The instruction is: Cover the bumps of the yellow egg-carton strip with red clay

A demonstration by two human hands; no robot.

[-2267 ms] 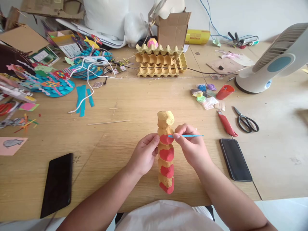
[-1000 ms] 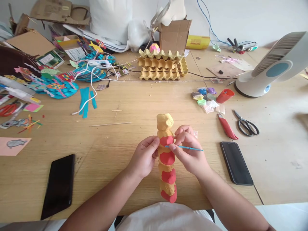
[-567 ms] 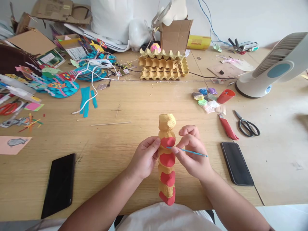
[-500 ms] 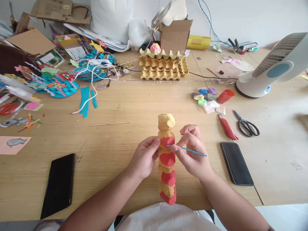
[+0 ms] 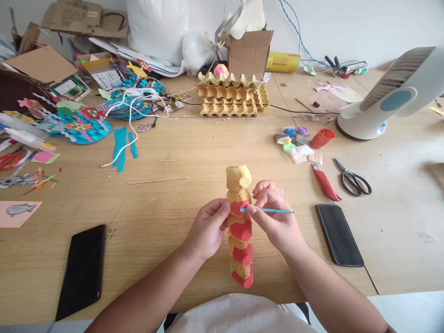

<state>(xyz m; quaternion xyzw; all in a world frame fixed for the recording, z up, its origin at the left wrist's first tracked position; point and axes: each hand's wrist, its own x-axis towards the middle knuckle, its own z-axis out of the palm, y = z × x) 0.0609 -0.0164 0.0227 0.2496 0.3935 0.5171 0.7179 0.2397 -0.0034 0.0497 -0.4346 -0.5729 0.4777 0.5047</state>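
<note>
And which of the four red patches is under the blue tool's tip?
The topmost patch, nearest the strip's pale end; the blue tool overlaps only this one; the others lie lower in view.

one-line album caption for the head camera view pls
Left hand holds a bumpy yellow strip with red patches; right hand holds a thin blue tool at one patch.

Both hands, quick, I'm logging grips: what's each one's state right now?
Left hand: closed, holding the red-patched carton strip.
Right hand: closed, pinching the thin blue tool.

L fingers (image 5: 213,204) partly hidden behind red/yel strip (image 5: 240,230).
</note>
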